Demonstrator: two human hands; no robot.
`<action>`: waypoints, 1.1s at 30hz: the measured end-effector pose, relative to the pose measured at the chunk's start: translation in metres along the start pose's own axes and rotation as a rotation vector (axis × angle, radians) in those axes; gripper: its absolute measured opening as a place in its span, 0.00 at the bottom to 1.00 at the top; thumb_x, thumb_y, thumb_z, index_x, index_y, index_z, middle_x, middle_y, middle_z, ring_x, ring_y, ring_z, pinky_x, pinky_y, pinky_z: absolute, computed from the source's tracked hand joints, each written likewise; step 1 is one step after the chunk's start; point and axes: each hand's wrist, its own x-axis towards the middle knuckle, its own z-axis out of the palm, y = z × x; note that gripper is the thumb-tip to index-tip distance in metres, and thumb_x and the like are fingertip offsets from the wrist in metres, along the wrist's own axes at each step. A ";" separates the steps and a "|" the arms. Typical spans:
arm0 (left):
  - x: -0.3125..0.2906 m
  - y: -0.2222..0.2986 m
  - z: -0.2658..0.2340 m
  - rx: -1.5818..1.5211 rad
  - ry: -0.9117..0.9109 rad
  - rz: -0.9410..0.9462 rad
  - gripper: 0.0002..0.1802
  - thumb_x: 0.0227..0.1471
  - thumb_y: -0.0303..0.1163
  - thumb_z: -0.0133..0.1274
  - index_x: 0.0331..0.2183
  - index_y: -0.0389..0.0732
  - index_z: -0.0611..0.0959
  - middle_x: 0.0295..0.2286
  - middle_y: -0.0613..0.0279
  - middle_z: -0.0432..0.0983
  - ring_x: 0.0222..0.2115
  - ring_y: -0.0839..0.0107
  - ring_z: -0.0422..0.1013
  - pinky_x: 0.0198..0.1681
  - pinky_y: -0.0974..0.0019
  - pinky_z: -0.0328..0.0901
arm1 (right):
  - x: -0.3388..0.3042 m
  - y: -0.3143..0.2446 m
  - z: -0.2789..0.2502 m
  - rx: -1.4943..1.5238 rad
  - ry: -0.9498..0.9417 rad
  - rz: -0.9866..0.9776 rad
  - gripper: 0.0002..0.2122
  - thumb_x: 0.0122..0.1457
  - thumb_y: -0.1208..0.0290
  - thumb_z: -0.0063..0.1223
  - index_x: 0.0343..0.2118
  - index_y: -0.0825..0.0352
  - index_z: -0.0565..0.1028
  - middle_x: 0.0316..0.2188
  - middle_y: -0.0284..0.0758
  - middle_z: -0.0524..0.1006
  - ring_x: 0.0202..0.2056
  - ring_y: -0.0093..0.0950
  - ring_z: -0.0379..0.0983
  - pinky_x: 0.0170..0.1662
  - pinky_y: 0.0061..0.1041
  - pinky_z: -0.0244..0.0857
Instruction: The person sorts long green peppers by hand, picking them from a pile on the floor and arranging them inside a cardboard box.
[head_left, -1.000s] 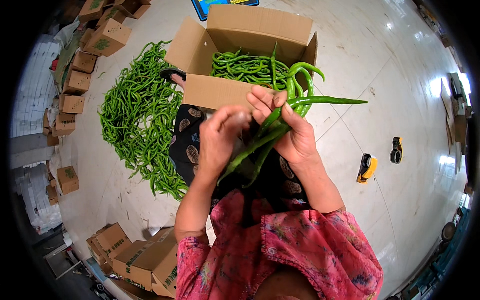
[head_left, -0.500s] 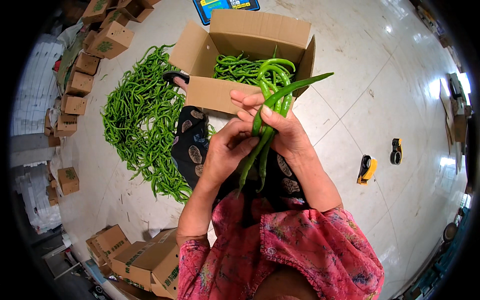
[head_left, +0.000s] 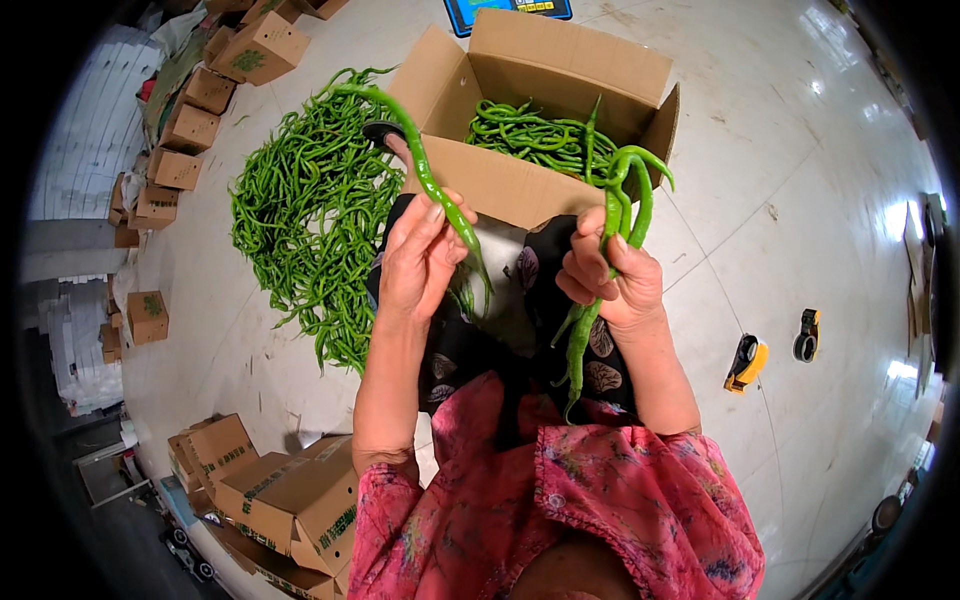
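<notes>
Between the thumb and fingers of my left hand point(head_left: 418, 262) is one long green chili pepper point(head_left: 418, 165), its upper end curving left over the pile. My right hand point(head_left: 612, 270) is closed around several green chili peppers point(head_left: 643, 205); their curled ends rise above the fist and their tips hang below it. Beyond both hands stands an open cardboard box point(head_left: 515, 185), flaps up, with a layer of green chili peppers point(head_left: 540, 140) inside. A large heap of green chili peppers point(head_left: 300, 220) lies on the floor to the left of the box.
A blue scale point(head_left: 510, 10) sits behind the box. Two tape dispensers, one yellow and black point(head_left: 746, 363) and one darker point(head_left: 807, 336), lie on the tiled floor at right. Cardboard boxes point(head_left: 285, 510) are at lower left, and small cartons point(head_left: 192, 128) line the far left.
My hands have moved apart. My left hand has drawn one chili pepper away to the left, while my right hand keeps the others. The whole view has shifted slightly.
</notes>
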 end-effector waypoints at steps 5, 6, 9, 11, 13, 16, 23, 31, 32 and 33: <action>0.006 -0.008 -0.019 -0.013 0.019 0.001 0.12 0.60 0.32 0.49 0.42 0.34 0.74 0.31 0.57 0.73 0.25 0.79 0.64 0.24 0.78 0.59 | 0.002 0.000 -0.004 0.016 -0.064 -0.029 0.16 0.62 0.66 0.50 0.49 0.71 0.68 0.24 0.37 0.74 0.18 0.21 0.62 0.27 0.27 0.59; 0.007 -0.009 -0.019 -0.012 0.027 -0.003 0.12 0.60 0.32 0.49 0.42 0.34 0.74 0.31 0.57 0.73 0.25 0.79 0.64 0.24 0.78 0.59 | 0.002 0.000 -0.004 0.016 -0.059 -0.028 0.16 0.62 0.66 0.50 0.48 0.71 0.69 0.24 0.37 0.74 0.18 0.21 0.62 0.27 0.27 0.59; 0.009 -0.011 -0.016 0.225 0.105 0.052 0.11 0.59 0.32 0.50 0.41 0.35 0.75 0.32 0.58 0.74 0.23 0.80 0.63 0.23 0.79 0.58 | -0.001 -0.001 -0.006 0.008 -0.055 -0.045 0.15 0.61 0.66 0.51 0.46 0.70 0.70 0.22 0.35 0.72 0.18 0.22 0.62 0.26 0.28 0.58; 0.011 -0.009 -0.011 0.459 0.196 0.076 0.10 0.57 0.31 0.53 0.39 0.37 0.77 0.30 0.63 0.75 0.22 0.82 0.63 0.23 0.79 0.57 | -0.005 0.000 -0.005 0.003 -0.073 -0.059 0.13 0.61 0.66 0.52 0.43 0.69 0.70 0.20 0.35 0.71 0.19 0.24 0.63 0.26 0.28 0.57; 0.013 -0.003 -0.007 0.724 0.274 0.085 0.09 0.55 0.31 0.55 0.38 0.38 0.79 0.28 0.66 0.75 0.23 0.83 0.64 0.23 0.78 0.57 | -0.011 0.002 -0.003 -0.003 -0.107 -0.070 0.10 0.60 0.67 0.52 0.39 0.68 0.71 0.19 0.35 0.70 0.19 0.26 0.63 0.25 0.29 0.56; 0.025 0.006 -0.016 1.046 0.246 0.258 0.09 0.53 0.29 0.56 0.38 0.37 0.80 0.26 0.71 0.73 0.24 0.82 0.65 0.26 0.76 0.60 | -0.025 0.005 -0.002 -0.010 -0.082 -0.050 0.07 0.59 0.68 0.52 0.37 0.66 0.72 0.18 0.36 0.71 0.20 0.27 0.63 0.24 0.30 0.55; 0.077 0.029 0.009 1.576 0.012 0.624 0.11 0.48 0.27 0.58 0.37 0.38 0.81 0.28 0.56 0.75 0.24 0.61 0.72 0.29 0.62 0.67 | -0.030 0.001 -0.002 -0.051 -0.077 -0.027 0.07 0.58 0.69 0.52 0.36 0.65 0.75 0.18 0.36 0.71 0.19 0.26 0.64 0.26 0.30 0.58; 0.156 -0.006 -0.011 1.891 -0.394 0.609 0.10 0.47 0.28 0.58 0.36 0.42 0.81 0.30 0.56 0.73 0.32 0.54 0.73 0.34 0.56 0.67 | -0.032 -0.011 -0.001 0.021 -0.055 -0.025 0.08 0.56 0.67 0.54 0.34 0.67 0.75 0.19 0.37 0.71 0.19 0.29 0.66 0.27 0.30 0.61; 0.167 -0.015 -0.016 1.918 -0.453 0.558 0.11 0.47 0.28 0.58 0.36 0.43 0.81 0.30 0.56 0.73 0.32 0.53 0.72 0.35 0.55 0.67 | -0.033 -0.013 -0.001 0.033 -0.048 -0.032 0.08 0.56 0.67 0.54 0.33 0.67 0.75 0.19 0.37 0.71 0.19 0.29 0.66 0.26 0.30 0.60; 0.174 -0.022 -0.017 1.947 -0.510 0.503 0.11 0.47 0.29 0.58 0.36 0.43 0.81 0.30 0.55 0.74 0.33 0.53 0.72 0.35 0.55 0.67 | -0.034 -0.014 -0.001 0.050 -0.042 -0.038 0.08 0.55 0.67 0.54 0.33 0.67 0.75 0.19 0.37 0.71 0.19 0.29 0.66 0.26 0.30 0.60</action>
